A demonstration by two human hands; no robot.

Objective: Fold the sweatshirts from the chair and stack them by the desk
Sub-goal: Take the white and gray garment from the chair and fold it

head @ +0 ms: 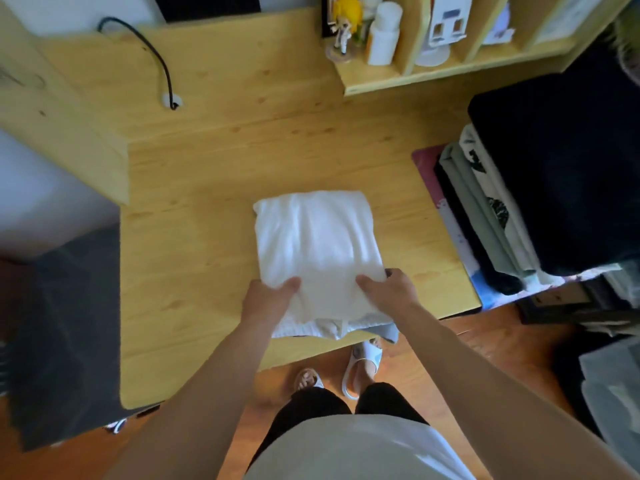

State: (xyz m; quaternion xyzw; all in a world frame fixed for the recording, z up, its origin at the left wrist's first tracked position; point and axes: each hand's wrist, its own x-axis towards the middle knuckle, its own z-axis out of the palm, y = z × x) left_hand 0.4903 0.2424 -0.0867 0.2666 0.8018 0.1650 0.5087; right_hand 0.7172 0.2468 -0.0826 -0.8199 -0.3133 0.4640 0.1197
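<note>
A white sweatshirt (pixel 317 244) lies folded into a rectangle on the wooden desk (pixel 214 188), its near hem hanging slightly over the front edge. My left hand (pixel 270 296) grips the near left part of the fold, thumb on top and fingers underneath. My right hand (pixel 388 287) grips the near right part the same way. At the desk's right end stands a stack of folded clothes (pixel 491 209), green, white and dark, topped by a large black garment (pixel 561 168).
A black cable (pixel 152 53) runs across the desk's back left. A shelf unit (pixel 433 67) at the back holds a figurine, white bottles and boxes. A dark chair or cloth (pixel 65 327) sits at the left. My sandalled feet stand on the wooden floor below.
</note>
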